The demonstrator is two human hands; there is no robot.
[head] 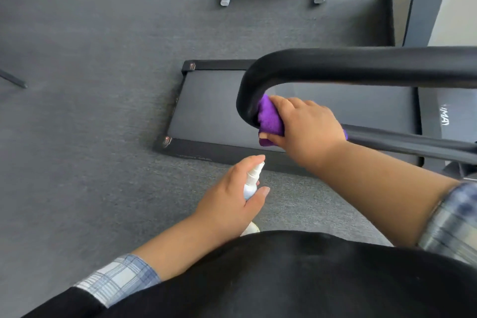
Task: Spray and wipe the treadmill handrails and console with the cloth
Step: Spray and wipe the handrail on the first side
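Single head-worn view, wide-angle, looking steeply down and forward. Close on curved black padded handrail (335,64); low black treadmill deck (296,108) and grey carpeted floor (90,85) beyond.

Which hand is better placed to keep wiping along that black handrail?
The right hand: it grips the purple cloth against the handrail bend. The left hand holds the spray bottle lower down, clear of the rail.

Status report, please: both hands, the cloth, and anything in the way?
Right hand presses purple cloth against handrail bend. Left hand grips spray bottle, held low. Nothing blocking the rail.
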